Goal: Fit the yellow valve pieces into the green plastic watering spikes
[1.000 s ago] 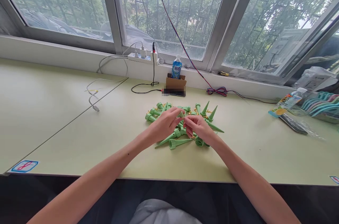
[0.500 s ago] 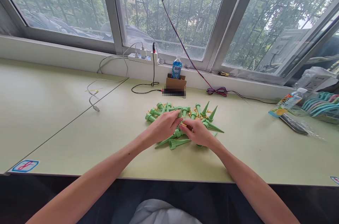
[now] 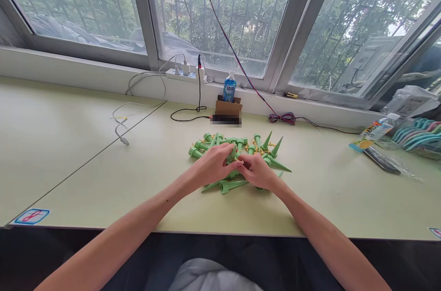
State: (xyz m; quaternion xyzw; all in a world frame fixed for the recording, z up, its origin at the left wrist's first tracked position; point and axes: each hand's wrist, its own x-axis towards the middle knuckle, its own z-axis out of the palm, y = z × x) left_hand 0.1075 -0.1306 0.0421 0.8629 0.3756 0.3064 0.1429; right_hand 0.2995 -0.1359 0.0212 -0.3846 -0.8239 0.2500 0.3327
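Observation:
My left hand [image 3: 217,161] is closed around a green plant watering spike [image 3: 232,153], its pointed end upward. Fingers of my right hand [image 3: 258,170] are pinched together right against the lower end of that spike. A bit of yellow shows between the two hands, but the fingertips cover most of it. Around and below both hands lies a pile of similar green spikes with ribbed caps, one lying spike [image 3: 234,186] nearest me. Small yellow pieces [image 3: 272,145] are scattered among the spikes at the back right of the pile.
Behind the pile stand a cardboard box [image 3: 229,106] and a blue-labelled bottle [image 3: 229,87]. A cable bundle [image 3: 282,118] lies to their right. Further right are a juice bottle [image 3: 374,134], a phone [image 3: 381,160] and plastic-wrapped hangers [image 3: 418,137]. A white cable [image 3: 120,130] lies left.
My hands have come closer together, and the left thumb now reaches toward the right fingertips. The yellow piece seen in my right fingers is now mostly hidden at the spike's lower end.

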